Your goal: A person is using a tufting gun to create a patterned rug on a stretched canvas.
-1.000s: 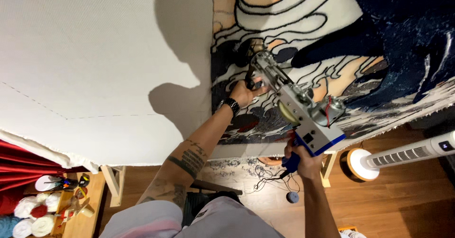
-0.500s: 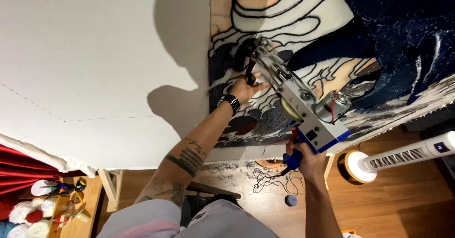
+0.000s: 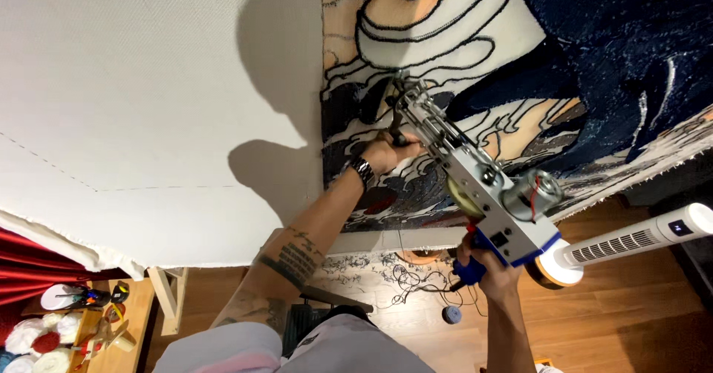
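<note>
Against the stretched backing cloth (image 3: 148,83), near the left edge of its tufted patch, the tufting gun (image 3: 460,172) is pressed nose-first into the tufted rug design (image 3: 445,39). The left hand (image 3: 386,152) is wrapped tight around the gun's front grip, a wristwatch (image 3: 362,171) on that wrist and a tattooed forearm running up to it. The right hand (image 3: 486,269) is closed around the blue rear handle (image 3: 475,265) below the silver body and its small motor (image 3: 535,192). Down on the wooden floor (image 3: 631,306) there are loose yarn scraps (image 3: 394,276) and a white tower fan (image 3: 631,235) lying just beside the gun's rear end. At the lower left corner, yarn cones (image 3: 44,336) sit on a wooden shelf (image 3: 111,343).
</note>
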